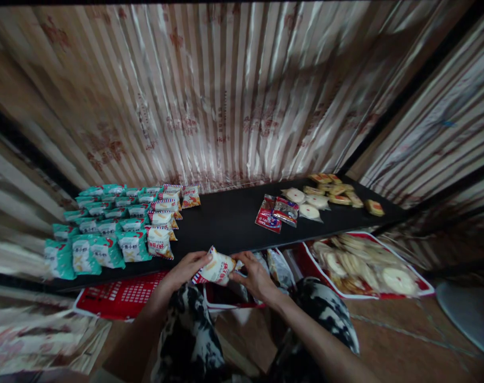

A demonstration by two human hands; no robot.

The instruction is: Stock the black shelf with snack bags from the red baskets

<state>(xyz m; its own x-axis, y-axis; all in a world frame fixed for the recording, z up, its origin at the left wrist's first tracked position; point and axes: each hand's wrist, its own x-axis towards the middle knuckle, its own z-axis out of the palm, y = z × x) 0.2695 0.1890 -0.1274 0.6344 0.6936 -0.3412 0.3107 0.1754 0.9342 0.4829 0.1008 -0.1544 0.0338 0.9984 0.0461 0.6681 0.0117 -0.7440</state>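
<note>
Between my two hands is a white and red snack bag [217, 267], tilted, just off the front edge of the black shelf [222, 218]. My left hand [189, 268] grips its left upper side. My right hand [255, 274] pinches its right end with thumb and fingers. To the left on the shelf, matching white snack bags [159, 242] stand in a column. Rows of teal snack bags [135, 246] fill the shelf's left end beside them. Beneath my hands, partly hidden, is a basket [234, 306] holding some packets.
Red packets [269, 214], clear-wrapped round white items [309, 211] and small yellow packs [340, 199] lie on the shelf's right part. Below, a red basket [427, 286] holds more wrapped round items. Another red basket [120, 298] sits low left. Striped curtain [226, 96] hangs behind; dark frame posts [385, 114] stand at the sides.
</note>
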